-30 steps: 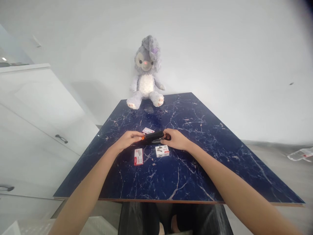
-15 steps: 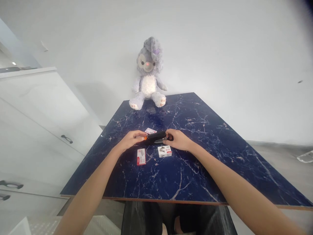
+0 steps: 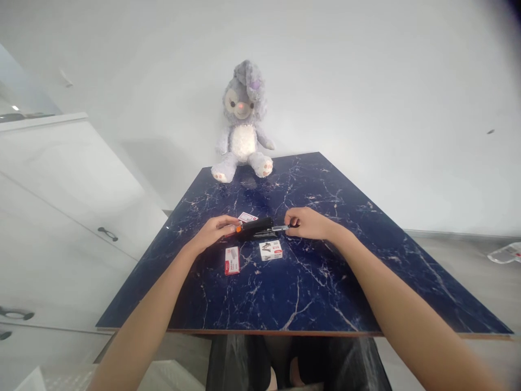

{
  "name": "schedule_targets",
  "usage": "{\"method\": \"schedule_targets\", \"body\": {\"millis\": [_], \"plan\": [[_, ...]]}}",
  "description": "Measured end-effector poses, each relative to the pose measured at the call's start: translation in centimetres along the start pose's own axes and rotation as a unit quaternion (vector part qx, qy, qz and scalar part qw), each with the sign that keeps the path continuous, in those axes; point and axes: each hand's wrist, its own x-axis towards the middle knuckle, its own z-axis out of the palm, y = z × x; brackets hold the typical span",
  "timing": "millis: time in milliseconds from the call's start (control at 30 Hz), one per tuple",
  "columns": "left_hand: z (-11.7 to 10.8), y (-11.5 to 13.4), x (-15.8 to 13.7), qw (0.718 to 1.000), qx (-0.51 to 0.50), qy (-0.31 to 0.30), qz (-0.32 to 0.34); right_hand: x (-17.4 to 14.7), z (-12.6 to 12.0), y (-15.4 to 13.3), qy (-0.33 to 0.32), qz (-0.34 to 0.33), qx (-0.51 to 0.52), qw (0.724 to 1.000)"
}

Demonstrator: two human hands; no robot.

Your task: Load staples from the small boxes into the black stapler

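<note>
A black stapler (image 3: 256, 227) with an orange part at its left end lies across the middle of the table. My left hand (image 3: 217, 231) is closed on that left end, the fingertips beside the orange part. At the other end, a slim metal piece (image 3: 280, 228) with a black end reaches from the stapler to my right hand (image 3: 311, 224). The right fingers are pinched on its black end; I cannot tell whether it is still joined to the stapler. Close by, nearer me, are a red-and-white box (image 3: 232, 260) and a white box with a stapler-like picture (image 3: 271, 250).
A small white-and-red card or packet (image 3: 247, 217) lies just behind the stapler. At the far edge of the dark blue marbled table (image 3: 325, 288) sits a grey plush toy (image 3: 244, 136) against the wall. White cabinets (image 3: 65, 217) stand to the left.
My right hand has moved right, away from the stapler, and the slim metal piece now shows between them. My left hand stays at the stapler's left end. The view has shifted slightly.
</note>
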Motion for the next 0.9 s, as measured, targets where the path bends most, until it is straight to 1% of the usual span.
{"method": "schedule_targets", "body": {"millis": [100,200,300,367,467,567,700,900], "plan": [[-0.4,-0.1,0.1,0.998,0.052,0.033,0.025,0.1,0.6,-0.6,0.025,-0.030,0.002,0.999],[-1.0,-0.1,-0.1,0.987,0.150,0.021,0.053,0.2,0.9,-0.9,0.029,-0.048,-0.007,0.998],[-1.5,0.0,-0.4,0.974,0.219,0.005,0.063,0.1,0.3,-0.4,0.016,-0.026,-0.002,1.000],[-1.7,0.1,-0.5,0.971,0.236,0.008,0.046,0.0,-0.1,0.1,0.014,-0.011,0.011,1.000],[-1.9,0.1,-0.7,0.973,0.231,0.009,0.013,0.0,-0.2,0.2,0.020,-0.009,0.017,1.000],[-1.9,-0.3,-0.6,0.980,0.198,0.027,0.018,0.2,0.6,-0.1,0.034,-0.030,0.003,0.999],[-1.8,-0.8,-0.3,0.987,0.123,0.096,0.040,0.5,1.7,-0.3,0.072,-0.045,-0.037,0.996],[-1.5,-0.6,0.0,0.979,0.060,0.189,0.051,0.7,2.1,-0.6,0.115,-0.045,-0.063,0.990]]}}
